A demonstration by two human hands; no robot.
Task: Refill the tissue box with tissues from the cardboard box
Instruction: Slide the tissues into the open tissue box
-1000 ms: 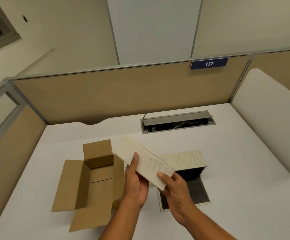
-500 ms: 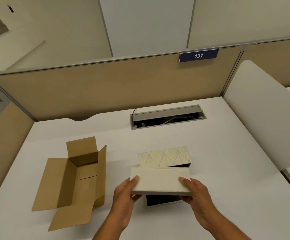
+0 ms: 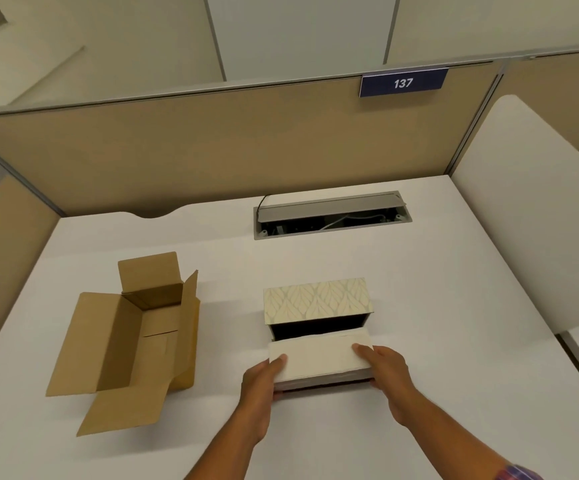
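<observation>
A white stack of tissues (image 3: pixel 319 356) lies flat between my hands, its far edge at the dark open mouth of the tissue box (image 3: pixel 315 299), which has a cream leaf pattern on top. My left hand (image 3: pixel 263 379) grips the stack's left end and my right hand (image 3: pixel 383 367) grips its right end. The stack rests over the box's folded-down flap, which is mostly hidden under it. The brown cardboard box (image 3: pixel 132 341) lies open on the white desk (image 3: pixel 454 341) to the left; its inside looks empty.
An open cable hatch (image 3: pixel 331 216) is set in the desk behind the tissue box. Tan partition walls (image 3: pixel 211 147) close the back and left, with a blue sign reading 137. A white side panel (image 3: pixel 530 216) stands at the right.
Both hands brought the tissue stack from above the cardboard box to the right, turned it level, and lowered it to the tissue box's open front.
</observation>
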